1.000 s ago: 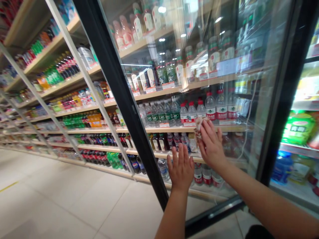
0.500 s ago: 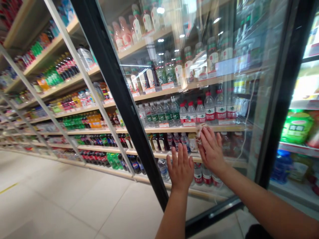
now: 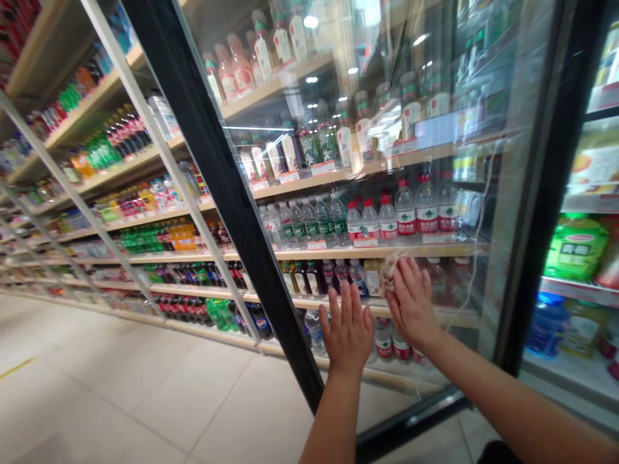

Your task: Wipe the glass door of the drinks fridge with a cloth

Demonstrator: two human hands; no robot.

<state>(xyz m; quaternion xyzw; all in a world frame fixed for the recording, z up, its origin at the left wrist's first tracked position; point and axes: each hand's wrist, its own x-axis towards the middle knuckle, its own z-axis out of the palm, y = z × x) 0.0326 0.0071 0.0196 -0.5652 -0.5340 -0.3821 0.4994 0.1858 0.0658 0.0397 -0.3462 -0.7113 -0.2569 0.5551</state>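
Note:
A black-framed glass door (image 3: 333, 183) stands tilted across the view, with bottles showing through it. My left hand (image 3: 347, 328) lies flat against the lower part of the glass, its fingers stretched out and slightly spread. To its right, my right hand (image 3: 413, 303) presses a crumpled pale cloth (image 3: 389, 270) to the pane. The cloth sticks out past the fingertips on the left side; the rest of it is hidden under the palm and fingers.
Shelves of drink bottles (image 3: 174, 235) run along the left behind a pale metal upright (image 3: 167, 158). Red-capped water bottles (image 3: 406, 209) stand behind the glass. On the right, an open cooler shelf holds a green jug (image 3: 575, 248). Pale tiles cover the floor (image 3: 145, 393).
My right hand has slid a little down the glass with the cloth. My left hand has stayed nearly in place on the pane, and the view has shifted slightly.

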